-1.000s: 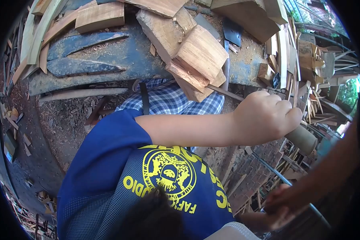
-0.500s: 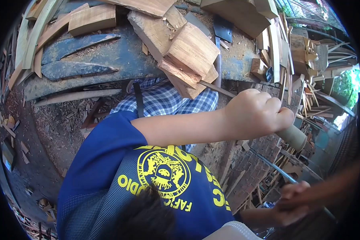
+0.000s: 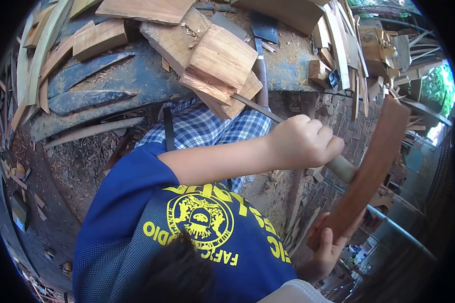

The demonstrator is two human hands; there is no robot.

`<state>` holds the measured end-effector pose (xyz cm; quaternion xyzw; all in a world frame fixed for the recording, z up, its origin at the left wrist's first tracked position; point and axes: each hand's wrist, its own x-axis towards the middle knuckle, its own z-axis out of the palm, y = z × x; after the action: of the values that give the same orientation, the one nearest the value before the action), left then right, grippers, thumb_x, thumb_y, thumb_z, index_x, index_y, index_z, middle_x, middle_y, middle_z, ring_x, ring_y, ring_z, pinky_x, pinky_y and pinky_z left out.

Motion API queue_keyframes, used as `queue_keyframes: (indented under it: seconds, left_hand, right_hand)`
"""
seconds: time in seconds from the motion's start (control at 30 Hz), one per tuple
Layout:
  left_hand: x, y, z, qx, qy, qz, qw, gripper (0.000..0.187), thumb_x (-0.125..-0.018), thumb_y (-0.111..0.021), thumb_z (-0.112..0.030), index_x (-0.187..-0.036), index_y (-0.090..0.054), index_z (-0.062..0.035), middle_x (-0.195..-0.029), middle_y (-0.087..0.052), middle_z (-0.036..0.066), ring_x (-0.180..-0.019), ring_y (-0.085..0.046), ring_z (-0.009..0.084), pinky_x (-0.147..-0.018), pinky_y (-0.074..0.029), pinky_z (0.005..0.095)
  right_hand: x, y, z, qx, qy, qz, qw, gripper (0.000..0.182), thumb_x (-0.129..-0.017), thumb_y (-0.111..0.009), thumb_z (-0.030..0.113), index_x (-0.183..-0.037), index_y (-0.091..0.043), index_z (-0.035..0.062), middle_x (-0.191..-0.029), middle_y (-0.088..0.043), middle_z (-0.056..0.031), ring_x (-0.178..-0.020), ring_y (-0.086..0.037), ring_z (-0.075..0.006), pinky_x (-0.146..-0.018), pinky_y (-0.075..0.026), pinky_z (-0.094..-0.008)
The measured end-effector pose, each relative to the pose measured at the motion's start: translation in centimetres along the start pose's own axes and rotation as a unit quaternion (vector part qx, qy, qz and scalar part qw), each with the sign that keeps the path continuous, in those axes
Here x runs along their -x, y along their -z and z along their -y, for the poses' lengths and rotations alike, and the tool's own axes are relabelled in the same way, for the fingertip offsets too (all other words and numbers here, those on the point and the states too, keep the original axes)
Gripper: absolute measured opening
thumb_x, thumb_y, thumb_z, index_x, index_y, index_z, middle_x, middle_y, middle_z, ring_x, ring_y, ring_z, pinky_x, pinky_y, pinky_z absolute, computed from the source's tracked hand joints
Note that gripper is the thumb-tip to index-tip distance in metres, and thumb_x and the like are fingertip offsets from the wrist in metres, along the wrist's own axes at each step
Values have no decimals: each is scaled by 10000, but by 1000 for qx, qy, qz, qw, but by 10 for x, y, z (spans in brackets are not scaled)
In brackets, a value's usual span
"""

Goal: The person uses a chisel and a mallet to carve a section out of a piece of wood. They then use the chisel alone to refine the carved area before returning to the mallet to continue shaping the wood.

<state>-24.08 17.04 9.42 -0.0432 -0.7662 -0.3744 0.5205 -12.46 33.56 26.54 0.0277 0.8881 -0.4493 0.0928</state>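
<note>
Squeezes a chisel [image 3: 260,109] in the left hand [image 3: 306,141], with its tip against the wooden block [image 3: 223,55]. Grips a wooden bar [image 3: 371,177] in the right hand [image 3: 325,254], with curled fingers, to the block's right.

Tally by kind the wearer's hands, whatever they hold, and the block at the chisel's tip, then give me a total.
Hands: 2 (left hand, right hand)
Chisel: 1
Reddish-brown wooden bat: 1
Wood block at the chisel's tip: 1
Total: 5
</note>
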Motion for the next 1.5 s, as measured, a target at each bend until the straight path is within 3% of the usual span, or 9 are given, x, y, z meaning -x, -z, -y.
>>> queue_keyframes:
  seconds: [0.03, 0.17, 0.23, 0.3, 0.4, 0.7, 1.0, 1.07, 1.5]
  left_hand:
    - [5, -3, -2, -14, -14, 16, 1000, 161, -690, -657, -182, -706, -498, -163, -583, -400, -44, -511, -497, 94, -434, -351, 246]
    - [35, -17, -4, -28, -58, 93, 994, 132, -709, -637, -185, -705, -505, -175, -578, -441, -53, -530, -517, 93, -474, -335, 251]
    - [46, -14, -2, -40, -85, 157, 983, 115, -708, -635, -187, -724, -521, -180, -592, -487, -58, -544, -537, 96, -491, -350, 258]
    - [44, -10, -5, -38, -81, 161, 983, 111, -710, -635, -190, -732, -526, -182, -594, -485, -58, -552, -543, 97, -494, -354, 256]
    - [28, -1, -14, -26, -59, 166, 984, 109, -717, -635, -195, -762, -536, -187, -629, -496, -57, -591, -562, 99, -510, -367, 251]
    - [-9, 18, -33, 33, -15, 99, 994, 126, -720, -653, -185, -791, -549, -189, -671, -507, -54, -605, -561, 101, -528, -408, 249]
    - [-16, 23, -21, 43, 4, 38, 998, 138, -717, -664, -162, -798, -552, -167, -670, -522, -41, -586, -579, 110, -505, -422, 262]
    - [-17, 24, -19, 51, 10, 36, 998, 141, -715, -665, -161, -800, -553, -164, -673, -526, -39, -590, -586, 113, -506, -427, 265]
    - [-18, 33, -14, 82, 34, 53, 995, 146, -701, -679, -183, -782, -560, -158, -652, -523, -34, -570, -592, 134, -513, -447, 291]
  right_hand:
    - [1, -3, -15, -33, 3, -19, 999, 891, -874, -552, 83, -1600, -48, 207, -1068, -543, -160, -822, -549, -202, -677, -504, -329]
    - [0, -6, -51, -111, -75, 7, 991, 842, -932, -556, 143, -1596, -49, 249, -943, -539, -136, -749, -542, -193, -647, -496, -335]
    - [5, -17, -68, -168, -90, 15, 982, 832, -945, -548, 146, -1595, -39, 257, -940, -538, -138, -745, -540, -196, -653, -494, -336]
    - [9, -24, -88, -244, -93, 46, 964, 762, -1000, -527, 205, -1580, -51, 331, -949, -497, -143, -721, -535, -198, -623, -473, -316]
    - [12, -26, -99, -294, -83, 8, 952, 741, -1009, -513, 220, -1578, -51, 326, -956, -493, -145, -720, -528, -197, -623, -469, -318]
    - [1, -10, -107, -284, -34, 30, 958, 686, -1034, -466, 248, -1577, -54, 325, -957, -491, -133, -723, -522, -189, -626, -456, -318]
    - [-8, -25, -112, -272, -84, 56, 957, 671, -1039, -464, 249, -1575, -73, 352, -930, -501, -134, -673, -517, -183, -615, -463, -311]
    - [-9, -28, -113, -266, -76, 43, 960, 701, -1033, -464, 225, -1591, -44, 266, -915, -524, -150, -682, -522, -200, -614, -466, -310]
    - [-10, -29, -108, -268, -53, 56, 960, 687, -1040, -449, 233, -1590, -40, 288, -917, -519, -161, -677, -525, -208, -613, -467, -317]
